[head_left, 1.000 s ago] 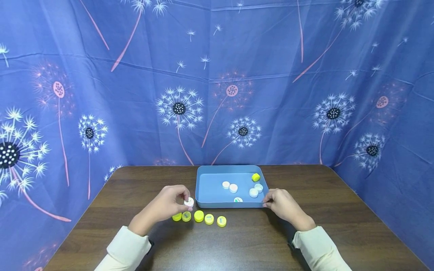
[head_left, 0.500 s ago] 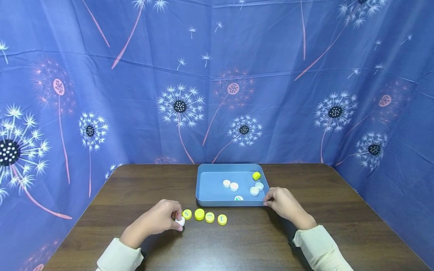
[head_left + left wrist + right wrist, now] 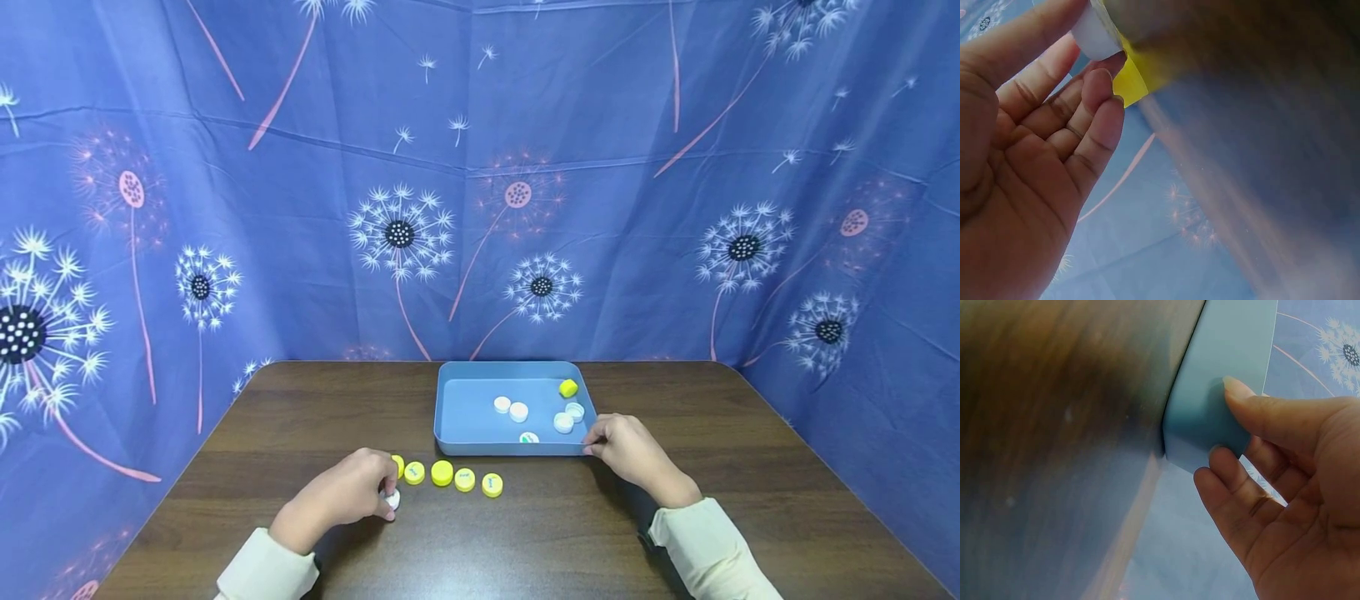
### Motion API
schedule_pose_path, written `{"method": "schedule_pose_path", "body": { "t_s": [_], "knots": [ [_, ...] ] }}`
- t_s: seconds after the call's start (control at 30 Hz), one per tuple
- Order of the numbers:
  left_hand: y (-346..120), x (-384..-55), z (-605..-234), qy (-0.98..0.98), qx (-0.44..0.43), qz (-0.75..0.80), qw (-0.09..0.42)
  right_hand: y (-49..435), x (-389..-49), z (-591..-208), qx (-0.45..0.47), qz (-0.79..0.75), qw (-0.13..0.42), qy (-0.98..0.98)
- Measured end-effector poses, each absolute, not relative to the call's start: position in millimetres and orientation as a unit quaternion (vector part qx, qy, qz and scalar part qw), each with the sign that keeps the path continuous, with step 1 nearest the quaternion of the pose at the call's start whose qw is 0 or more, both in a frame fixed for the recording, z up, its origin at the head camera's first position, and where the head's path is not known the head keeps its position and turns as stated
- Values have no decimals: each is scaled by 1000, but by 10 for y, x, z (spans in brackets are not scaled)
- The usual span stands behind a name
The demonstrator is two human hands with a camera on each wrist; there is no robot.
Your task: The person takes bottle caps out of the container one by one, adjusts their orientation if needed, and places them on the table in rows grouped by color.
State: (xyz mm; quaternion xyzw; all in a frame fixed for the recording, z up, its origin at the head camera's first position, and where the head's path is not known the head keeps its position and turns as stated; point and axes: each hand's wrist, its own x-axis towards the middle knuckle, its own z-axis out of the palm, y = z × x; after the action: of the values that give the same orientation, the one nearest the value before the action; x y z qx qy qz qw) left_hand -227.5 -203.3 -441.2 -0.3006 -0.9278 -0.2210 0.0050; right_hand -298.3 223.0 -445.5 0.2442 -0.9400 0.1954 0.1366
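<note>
Between the thumb and fingers of my left hand (image 3: 348, 490) is a white bottle cap (image 3: 392, 499), low over the table in front of the yellow caps' left end. The left wrist view shows the white cap (image 3: 1096, 34) at the fingertips, a yellow cap (image 3: 1130, 81) just behind it. A row of yellow bottle caps (image 3: 442, 473) lies on the table, its leftmost cap partly hidden by the hand. My right hand (image 3: 633, 458) grips the near right corner of a blue tray (image 3: 465, 449); in the right wrist view, the thumb presses the tray's outer wall (image 3: 1222, 350).
Inside the tray are several white caps (image 3: 518, 412), one with a green mark (image 3: 528, 437), and a yellow piece (image 3: 568, 388) at the back right. A brown wooden table (image 3: 675, 400) bears everything. Behind it hangs a blue dandelion-print cloth (image 3: 465, 208).
My left hand has carried the white cap from beside the tray's near left corner down and left, to the front of the yellow row. The right hand keeps its grip on the tray.
</note>
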Motion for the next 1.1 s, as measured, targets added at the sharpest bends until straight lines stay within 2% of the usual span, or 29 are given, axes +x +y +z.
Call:
{"method": "schedule_pose_path", "body": {
  "t_s": [1.1],
  "knots": [
    [-2046,-2240,-4422,-937,-277,-211,2,2213,-2965,-4485,235,207,144,-939]
  ]
}}
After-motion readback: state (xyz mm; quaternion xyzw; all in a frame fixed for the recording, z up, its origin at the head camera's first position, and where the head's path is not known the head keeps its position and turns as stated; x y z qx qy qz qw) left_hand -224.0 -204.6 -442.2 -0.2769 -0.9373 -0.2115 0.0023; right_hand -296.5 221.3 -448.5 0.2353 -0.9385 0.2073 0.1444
